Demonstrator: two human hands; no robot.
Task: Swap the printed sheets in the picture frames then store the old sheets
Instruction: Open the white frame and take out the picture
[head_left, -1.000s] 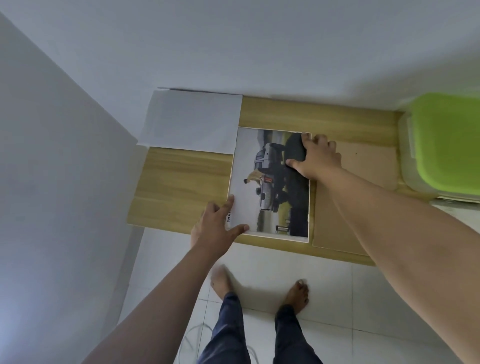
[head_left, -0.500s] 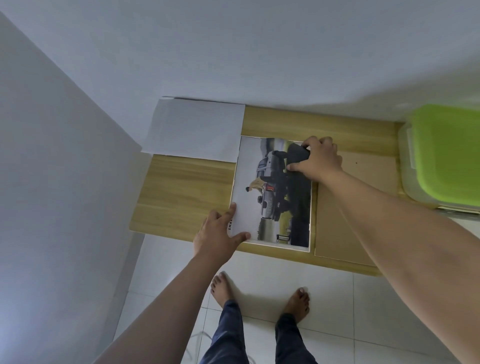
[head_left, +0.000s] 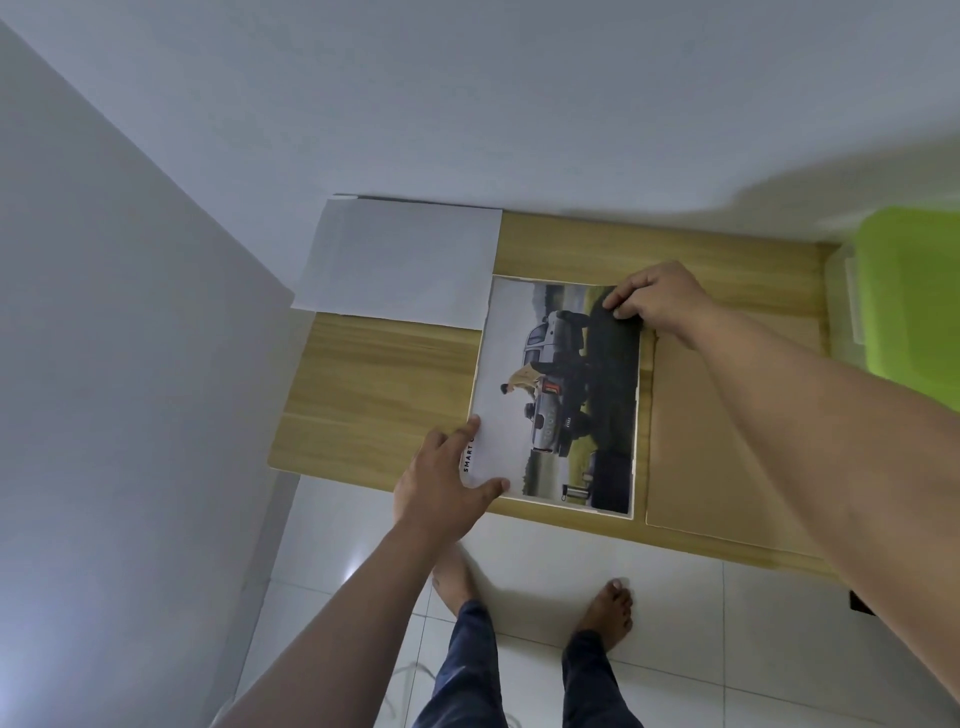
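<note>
A: What differs from half a second ago?

B: The right hand (head_left: 655, 305) has moved toward the far right corner of the printed sheet (head_left: 558, 395) and now pinches that corner between thumb and fingers. Earlier it lay lower on the sheet's dark band. The left hand (head_left: 441, 480) is much as before, fingers spread, thumb and forefinger gripping the sheet's near left corner.

A: Where is the sheet?

B: Flat, mid-tabletop (head_left: 374, 384), its near edge close to the tabletop's front edge. A thin white border shows along its right and near sides; whether that is a frame beneath, I cannot tell.

A: Anything hard to read?

B: The left hand covers part of the lettering; only "SMART" shows. The green-lidded box (head_left: 914, 291) at the right end is cut off by the picture's edge.

A: And room?

B: A white sheet (head_left: 400, 260) fills the far left corner, overhanging the left edge. A brown board (head_left: 727, 441) lies just right of the print. Bare wood stays open at the left, near the front edge.
</note>
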